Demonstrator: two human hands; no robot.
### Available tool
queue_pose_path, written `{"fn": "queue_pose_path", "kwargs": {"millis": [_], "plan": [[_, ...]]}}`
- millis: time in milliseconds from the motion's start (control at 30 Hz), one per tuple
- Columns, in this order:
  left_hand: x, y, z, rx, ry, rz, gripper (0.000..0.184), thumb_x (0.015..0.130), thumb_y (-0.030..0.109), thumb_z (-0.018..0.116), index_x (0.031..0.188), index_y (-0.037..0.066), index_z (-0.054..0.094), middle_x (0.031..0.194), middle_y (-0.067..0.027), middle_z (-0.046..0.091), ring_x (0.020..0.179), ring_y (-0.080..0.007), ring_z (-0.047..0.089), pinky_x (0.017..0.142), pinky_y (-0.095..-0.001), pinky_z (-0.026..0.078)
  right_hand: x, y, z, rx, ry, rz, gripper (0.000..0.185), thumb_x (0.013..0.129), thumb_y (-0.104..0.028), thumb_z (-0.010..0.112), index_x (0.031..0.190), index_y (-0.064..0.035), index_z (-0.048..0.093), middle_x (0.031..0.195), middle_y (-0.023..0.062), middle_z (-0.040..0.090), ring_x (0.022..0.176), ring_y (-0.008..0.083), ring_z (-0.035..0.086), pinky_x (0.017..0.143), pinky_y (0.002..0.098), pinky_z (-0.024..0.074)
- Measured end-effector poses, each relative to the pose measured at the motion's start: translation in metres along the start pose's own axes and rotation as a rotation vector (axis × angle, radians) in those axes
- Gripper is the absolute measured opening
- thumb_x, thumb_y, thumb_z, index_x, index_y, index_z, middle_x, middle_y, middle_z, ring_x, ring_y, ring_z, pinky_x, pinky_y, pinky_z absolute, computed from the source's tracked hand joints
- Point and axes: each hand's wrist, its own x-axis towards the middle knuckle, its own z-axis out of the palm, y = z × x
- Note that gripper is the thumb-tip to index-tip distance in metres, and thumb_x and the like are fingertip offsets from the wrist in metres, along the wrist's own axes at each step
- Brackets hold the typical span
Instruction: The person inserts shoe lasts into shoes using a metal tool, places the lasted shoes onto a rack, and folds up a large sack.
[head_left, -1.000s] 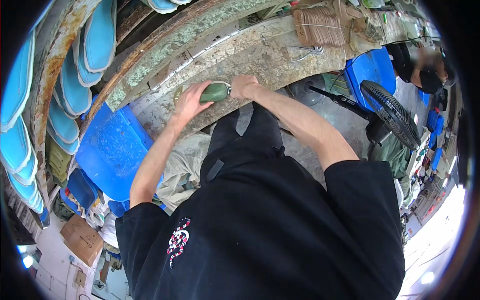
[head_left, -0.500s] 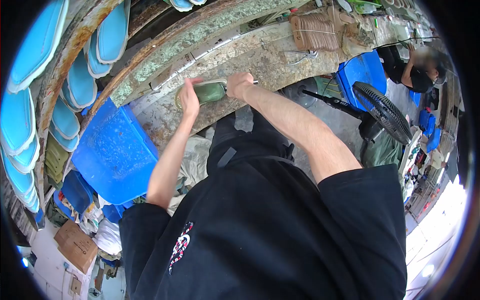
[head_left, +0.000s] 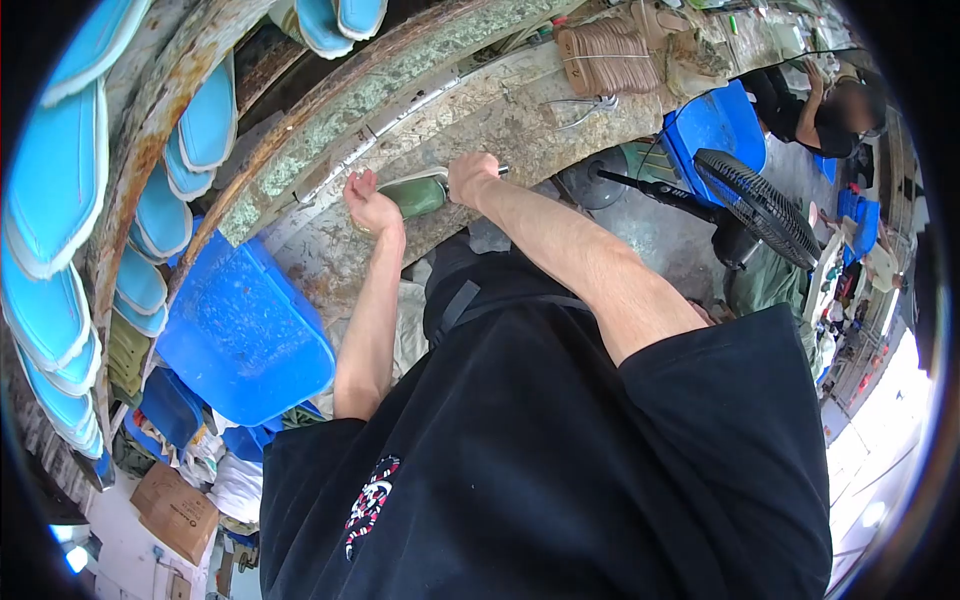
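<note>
On the worn workbench (head_left: 530, 110) in front of me lies a green cloth shoe piece (head_left: 418, 197) with a pale edge along its far side. My right hand (head_left: 472, 176) is wrapped round something at the right end of this piece. A short dark rod-like end (head_left: 503, 171) sticks out beyond the fist; the rest is hidden. At the other end of the green piece, my left hand (head_left: 373, 207) is turned palm upward with loosely curled fingers apart. It appears to hold nothing.
Blue insole-shaped pieces (head_left: 55, 180) hang on racks at left. A blue bin (head_left: 245, 330) stands below. Tied brown pieces (head_left: 607, 58) and pincers (head_left: 585, 110) lie on the bench. At right are a black fan (head_left: 757, 205), another blue bin (head_left: 715, 130) and a seated person (head_left: 835, 115).
My left hand has come off the green shoe piece, moving slightly left and turning palm up. My right hand keeps its grip. The whole view has shifted a little.
</note>
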Motion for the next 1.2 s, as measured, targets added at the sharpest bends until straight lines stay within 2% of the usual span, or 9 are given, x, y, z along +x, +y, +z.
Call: {"fn": "queue_pose_path", "kwargs": {"millis": [133,200,233,367,467,500,767,1067,1200], "plan": [[-0.013,0.000,0.009,0.320,-0.023,0.111,0.029,0.106,0.012,0.050,0.133,0.000,0.055,0.118,-0.0172,0.072,0.109,-0.0247,0.070,0.095,-0.0354,0.053,0.012,0.015,0.012,0.013,-0.004,-0.016,0.032,0.085,-0.025,0.074,0.115,-0.0136,0.078,0.114,0.0048,0.077,0.103,0.0230,0.075,0.076,0.0391,0.0608],[-0.016,0.002,0.017,0.405,-0.019,0.119,0.030,0.104,0.012,0.053,0.131,0.001,0.056,0.114,-0.0150,0.074,0.105,-0.0246,0.071,0.092,-0.0360,0.054,0.007,0.021,0.018,0.074,0.009,-0.027,0.032,0.084,-0.026,0.075,0.114,-0.0134,0.079,0.113,0.0053,0.077,0.103,0.0234,0.075,0.076,0.0392,0.0613],[-0.018,0.003,0.022,0.483,-0.011,0.125,0.031,0.101,0.012,0.056,0.130,0.001,0.058,0.109,-0.0128,0.076,0.101,-0.0245,0.072,0.090,-0.0366,0.054,0.004,0.027,0.017,0.128,-0.003,-0.039,0.030,0.087,-0.020,0.065,0.111,-0.0096,0.078,0.116,0.0138,0.076,0.111,0.0285,0.073,0.086,0.0399,0.0603],[-0.022,-0.020,0.026,0.569,-0.027,0.217,0.034,0.096,0.016,0.062,0.129,0.006,0.062,0.102,-0.0072,0.078,0.096,-0.0271,0.072,0.087,-0.0424,0.055,0.002,0.036,0.026,0.124,0.008,-0.032,0.030,0.087,-0.019,0.064,0.112,-0.0101,0.078,0.113,0.0131,0.077,0.109,0.0285,0.074,0.087,0.0391,0.0597],[-0.032,-0.016,0.033,0.729,-0.024,0.256,0.033,0.095,0.017,0.063,0.128,0.008,0.063,0.103,-0.0078,0.078,0.095,-0.0291,0.073,0.086,-0.0431,0.054,0.007,0.041,0.035,0.091,0.024,-0.059,0.030,0.088,-0.020,0.069,0.115,-0.0119,0.078,0.117,0.0063,0.077,0.106,0.0246,0.075,0.078,0.0385,0.0615],[-0.032,-0.019,0.035,0.699,-0.041,0.269,0.032,0.095,0.020,0.063,0.125,0.009,0.064,0.100,-0.0102,0.078,0.093,-0.0322,0.072,0.084,-0.0449,0.054,-0.001,0.045,0.030,0.120,0.009,-0.072,0.029,0.088,-0.020,0.065,0.112,-0.0101,0.078,0.117,0.0120,0.076,0.110,0.0278,0.073,0.086,0.0390,0.0602],[-0.045,-0.047,0.089,1.097,0.241,0.317,0.022,0.094,0.025,0.058,0.111,0.013,0.065,0.084,-0.0190,0.072,0.078,-0.0413,0.068,0.070,-0.0548,0.050,-0.021,0.051,0.027,0.139,0.015,-0.113,0.029,0.086,-0.024,0.069,0.109,-0.0092,0.078,0.115,0.0126,0.076,0.109,0.0280,0.074,0.088,0.0397,0.0598],[-0.037,-0.065,0.097,1.214,0.382,0.319,0.021,0.093,0.023,0.059,0.112,0.013,0.062,0.077,-0.0158,0.073,0.067,-0.0390,0.069,0.063,-0.0534,0.051,-0.006,0.070,0.015,0.194,-0.020,-0.207,0.031,0.084,-0.024,0.070,0.109,-0.0094,0.079,0.117,0.0123,0.075,0.110,0.0258,0.073,0.087,0.0403,0.0601],[-0.023,-0.103,0.095,1.295,0.344,0.332,0.021,0.093,0.031,0.059,0.101,0.013,0.064,0.072,-0.0109,0.071,0.065,-0.0351,0.069,0.058,-0.0506,0.051,-0.108,0.130,-0.079,0.408,0.076,-0.398,0.030,0.077,-0.025,0.067,0.091,-0.0004,0.076,0.088,0.0223,0.073,0.088,0.0364,0.074,0.077,0.0468,0.0594]]}}
